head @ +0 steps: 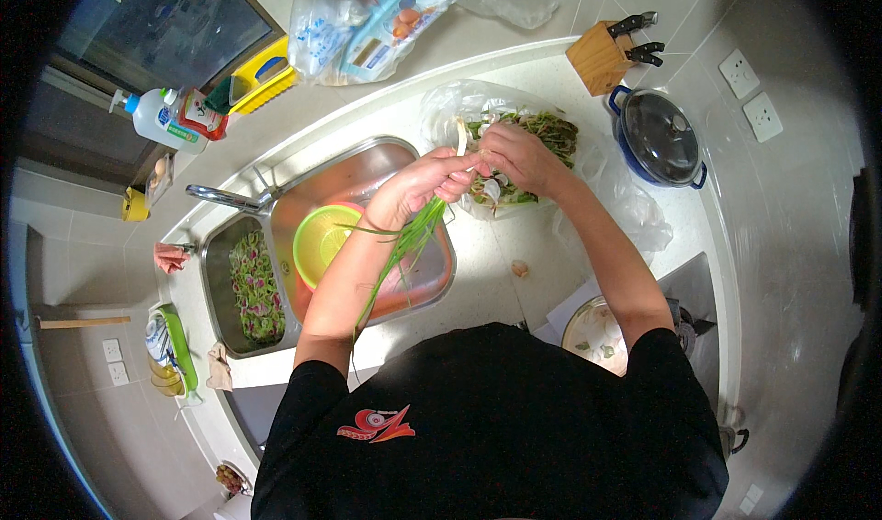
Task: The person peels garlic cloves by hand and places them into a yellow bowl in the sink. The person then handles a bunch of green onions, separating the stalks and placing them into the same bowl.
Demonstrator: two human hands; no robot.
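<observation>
My left hand (422, 179) grips a bunch of thin green scallions (417, 233). Their long leaves trail down past my left forearm, and a white stem end (461, 134) points up above the fingers. The fingertips of my right hand (520, 156) pinch the pale end of a stem, right against my left fingertips. Beneath both hands lies an opened clear plastic bag (441, 100) holding leafy greens (551, 131) and peeled white-and-purplish skins (491, 189). What exactly sits between the pinched fingertips is too small to tell.
On the left is a double steel sink (444, 272) with a green colander (303, 244) and red-green leaves (256, 289). A faucet (224, 197) spans it. A knife block (594, 58), a blue lidded pot (660, 137) and a bowl (575, 327) stand rightward. A garlic-like piece (519, 268) lies nearby.
</observation>
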